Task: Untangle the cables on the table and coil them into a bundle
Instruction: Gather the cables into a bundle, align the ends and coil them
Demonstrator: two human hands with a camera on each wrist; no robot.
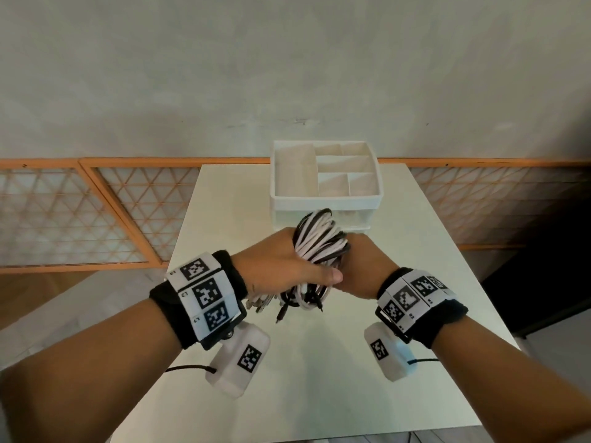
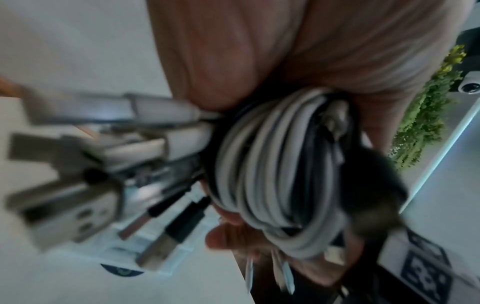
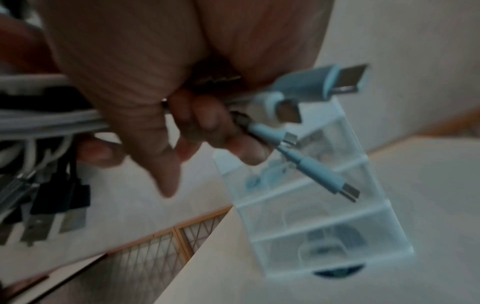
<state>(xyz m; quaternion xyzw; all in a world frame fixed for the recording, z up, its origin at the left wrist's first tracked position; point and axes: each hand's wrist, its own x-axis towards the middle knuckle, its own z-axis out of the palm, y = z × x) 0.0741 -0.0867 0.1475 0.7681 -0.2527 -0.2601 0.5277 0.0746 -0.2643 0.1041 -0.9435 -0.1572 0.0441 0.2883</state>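
Observation:
A coil of black and white cables [image 1: 319,243] is held up above the white table [image 1: 415,251], between both hands. My left hand [image 1: 287,266] grips the bundle from the left, its thumb lying across the front. My right hand [image 1: 361,270] grips it from the right. Loose plug ends [image 1: 300,306] hang below the hands. In the left wrist view the coil [image 2: 275,174] sits in the palm, with several USB plugs [image 2: 67,197] sticking out to the left. In the right wrist view curled fingers [image 3: 207,123] hold cable ends with pale plugs [image 3: 319,86].
A white compartment organizer [image 1: 326,196] with clear drawers [image 3: 324,222] stands at the back of the table, just behind the bundle. An orange lattice railing [image 1: 96,212] and a pale wall lie beyond. The table's left and right edges are close.

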